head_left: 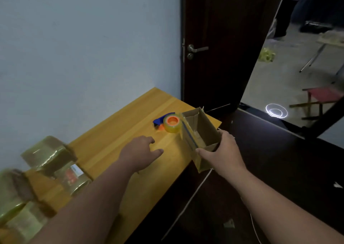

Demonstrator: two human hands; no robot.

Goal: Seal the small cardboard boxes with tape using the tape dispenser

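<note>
An open small cardboard box (202,130) hangs over the right edge of the yellow wooden table (130,117), its flaps up and old tape on its side. My right hand (223,150) grips the box at its near end, thumb on the inner flap. The tape dispenser (168,123), blue with an orange hub and a yellowish tape roll, lies on the table just left of the box. My left hand (141,152) hovers over the table with relaxed fingers, a little short of the dispenser, holding nothing.
Several taped boxes (50,156) wrapped in glossy tape are bunched at the table's near left. A grey wall is behind the table, a dark door (214,48) to the right. Dark floor with a white cable (186,204) lies below the table's edge.
</note>
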